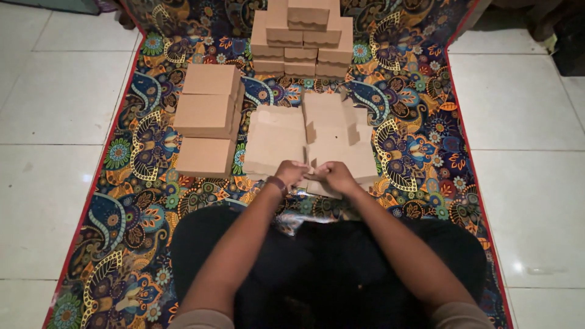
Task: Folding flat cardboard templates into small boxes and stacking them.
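Nearest the camera, the person's dark-clothed lap fills the lower frame, and both forearms reach forward over it; the left hand (291, 172), a dark band at its wrist, and the right hand (334, 176) meet almost knuckle to knuckle, each closed in a pinch on the near edge of the flat cardboard blank (317, 137); that blank lies unfolded on the patterned mat (420, 152) just ahead of the knees, its flaps and notches spread out. From here the risk, as I judge it, is a crooked crease or a torn tab; both hands grip one small spot, so the wide far panels lie unsupported and could slide on the mat or buckle; the dim light could also hide a score line. To the left of the blank lies a loose pile of closed flat boxes (207, 116), lids shut, so whether anything is inside cannot be told; farther off, at the mat's far end, a stepped stack of finished boxes (303, 36) rises in tiers, also shut and their contents hidden; pale floor tiles (55, 109) flank the mat on both sides.
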